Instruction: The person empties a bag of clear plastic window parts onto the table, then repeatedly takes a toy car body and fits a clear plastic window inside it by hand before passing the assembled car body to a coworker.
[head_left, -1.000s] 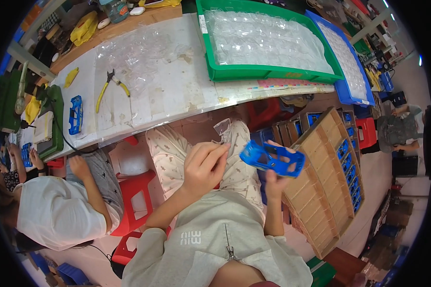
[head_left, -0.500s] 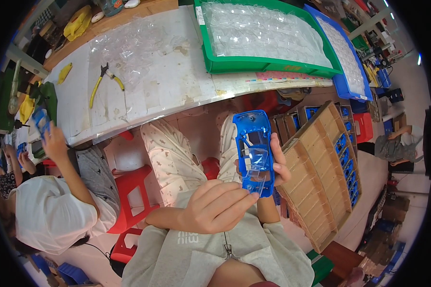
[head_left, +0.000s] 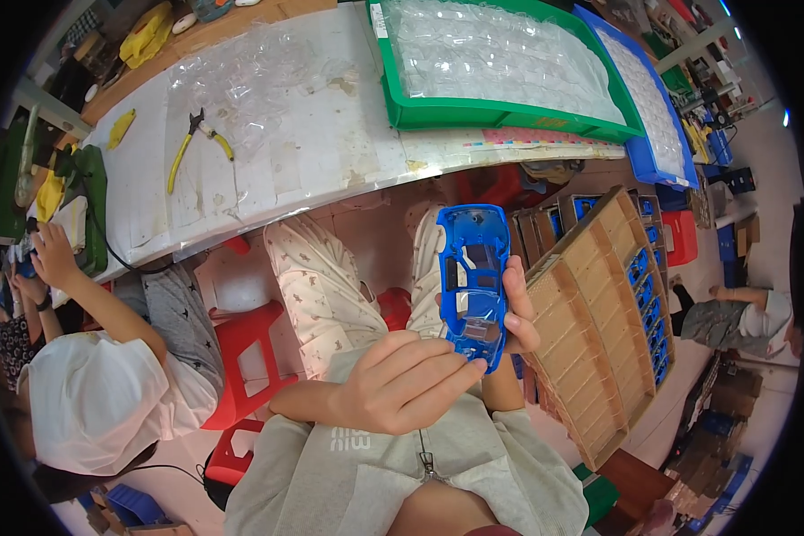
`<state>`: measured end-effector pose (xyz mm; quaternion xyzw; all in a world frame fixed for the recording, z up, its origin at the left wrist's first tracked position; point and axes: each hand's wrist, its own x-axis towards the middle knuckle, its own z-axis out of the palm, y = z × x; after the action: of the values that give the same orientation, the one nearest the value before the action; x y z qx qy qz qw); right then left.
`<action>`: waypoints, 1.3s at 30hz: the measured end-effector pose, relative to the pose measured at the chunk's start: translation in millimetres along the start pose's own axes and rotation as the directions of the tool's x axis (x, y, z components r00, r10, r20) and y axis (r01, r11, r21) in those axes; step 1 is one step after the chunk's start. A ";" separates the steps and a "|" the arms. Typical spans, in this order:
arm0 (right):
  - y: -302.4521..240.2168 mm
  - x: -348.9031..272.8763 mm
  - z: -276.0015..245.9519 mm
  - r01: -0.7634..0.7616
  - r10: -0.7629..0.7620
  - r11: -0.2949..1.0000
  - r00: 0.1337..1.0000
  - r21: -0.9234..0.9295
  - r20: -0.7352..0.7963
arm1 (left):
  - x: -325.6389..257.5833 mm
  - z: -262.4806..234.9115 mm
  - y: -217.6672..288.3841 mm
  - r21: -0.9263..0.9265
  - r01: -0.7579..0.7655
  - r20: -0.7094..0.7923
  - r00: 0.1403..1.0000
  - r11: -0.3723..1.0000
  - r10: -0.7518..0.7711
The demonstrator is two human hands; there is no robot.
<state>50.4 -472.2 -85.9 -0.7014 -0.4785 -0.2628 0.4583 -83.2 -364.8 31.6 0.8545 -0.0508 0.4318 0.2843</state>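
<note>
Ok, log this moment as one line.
right hand: holds blue car shell | left hand: at shell's lower end | clear plastic piece: in shell | yellow-handled pliers: on table

Two trays [head_left: 509,118] of clear parts [head_left: 500,62] and one pair of pliers [head_left: 196,123] are present. One car shell [head_left: 486,273] is held.

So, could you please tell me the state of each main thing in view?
Blue car shell: held in the right hand.
Clear plastic part: inside the shell; whether fully seated, cannot tell.
Left hand: fingertips at the shell's lower end.
Pliers: lying on the white table, handles spread.
Green tray: filled with clear pieces.
Wooden tray: set at a slant.
</note>
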 end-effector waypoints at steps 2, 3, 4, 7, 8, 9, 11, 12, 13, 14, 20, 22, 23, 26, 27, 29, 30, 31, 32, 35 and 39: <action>-3.8 4.2 -0.9 -0.012 0.013 0.996 1.000 0.085 -0.007 | -0.3 -0.5 -1.8 -0.027 0.010 -0.029 1.000 1.000 -0.011; -4.6 10.8 -2.8 -0.013 0.013 0.996 1.000 0.087 -0.006 | 0.2 -0.8 -2.2 -0.026 0.012 -0.029 1.000 1.000 -0.012; -4.5 21.2 -5.8 0.079 -0.080 0.958 0.997 0.275 -0.010 | 1.5 -1.4 -2.4 -0.023 0.025 -0.044 0.999 0.999 -0.026; 1.2 -0.2 -4.0 0.067 -0.069 0.942 0.998 0.329 -0.006 | 4.2 -2.5 -2.4 -0.052 0.062 -0.076 0.995 0.997 -0.066; 1.4 -6.5 -2.2 -0.035 0.034 0.979 0.999 0.203 0.008 | 4.5 -2.5 -3.3 -0.081 0.089 -0.093 0.991 0.993 -0.096; 3.3 -9.5 -3.7 -0.034 0.034 0.979 0.999 0.202 0.007 | 5.9 -3.7 -4.2 -0.081 0.087 -0.093 0.991 0.993 -0.095; 3.2 -8.0 -4.9 0.007 -0.011 0.988 1.000 0.152 0.026 | 8.4 -6.6 -6.9 -0.091 0.122 -0.083 0.988 0.988 -0.129; 0.9 -4.0 -2.4 0.006 -0.011 0.988 1.000 0.152 0.028 | 7.4 -4.9 -8.8 -0.091 0.124 -0.084 0.988 0.988 -0.131; -2.6 2.4 1.6 0.060 -0.056 0.987 0.998 0.148 -0.030 | 5.8 -1.7 -10.7 -0.069 0.115 -0.089 0.989 0.991 -0.121; -6.8 9.2 3.4 0.114 -0.102 0.983 0.991 0.142 -0.090 | 4.8 1.0 -10.4 -0.044 0.105 -0.094 0.990 0.994 -0.109; -4.7 -3.1 2.5 -0.053 0.056 0.987 0.998 0.152 -0.015 | -3.6 9.4 -1.9 0.193 -0.046 -0.085 0.994 0.980 0.064; -8.0 2.6 3.0 -0.044 0.052 0.987 0.997 0.155 -0.049 | -5.8 12.0 -0.9 0.261 -0.092 -0.060 0.992 0.961 0.112; -9.8 7.2 3.2 -0.032 0.046 0.987 0.995 0.157 -0.085 | -6.2 13.7 -0.7 0.298 -0.131 -0.034 0.988 0.946 0.148; -7.6 2.4 0.5 -0.055 0.054 0.998 0.997 -0.024 -0.059 | -6.3 12.4 -1.2 0.332 -0.169 -0.012 0.983 0.928 0.183; -5.4 -2.6 0.7 -0.056 0.054 0.998 0.997 -0.026 -0.060 | -5.9 11.1 -1.4 0.331 -0.169 -0.016 0.983 0.929 0.184; -3.8 -8.5 3.1 -0.080 0.083 0.988 0.996 0.134 -0.017 | -9.5 10.9 -0.7 0.347 -0.171 -0.022 0.981 0.922 0.191; -5.2 -4.4 3.9 -0.081 0.084 0.988 0.996 0.135 -0.017 | -11.1 10.9 -0.3 0.365 -0.172 -0.028 0.980 0.915 0.196; -6.8 3.1 5.2 0.002 0.006 0.995 0.997 0.096 -0.074 | -10.5 10.6 0.2 0.365 -0.172 -0.028 0.980 0.915 0.196; -9.9 11.2 6.0 0.083 -0.076 0.995 0.989 0.054 -0.127 | -9.1 10.7 0.9 0.317 -0.149 -0.021 0.986 0.936 0.164; -14.3 17.8 5.8 0.105 -0.100 0.994 0.984 0.030 -0.149 | -7.1 10.6 -0.2 0.218 -0.118 -0.020 0.992 0.969 0.125; -9.1 13.5 3.1 0.136 -0.140 0.990 0.981 -0.033 -0.135 | -8.7 8.6 -0.7 0.134 -0.132 -0.002 0.991 0.982 0.134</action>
<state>47.3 -462.6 -72.8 -0.6521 -0.4903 -0.3471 0.4625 -82.3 -370.2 20.6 0.8639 -0.0771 0.4570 0.1974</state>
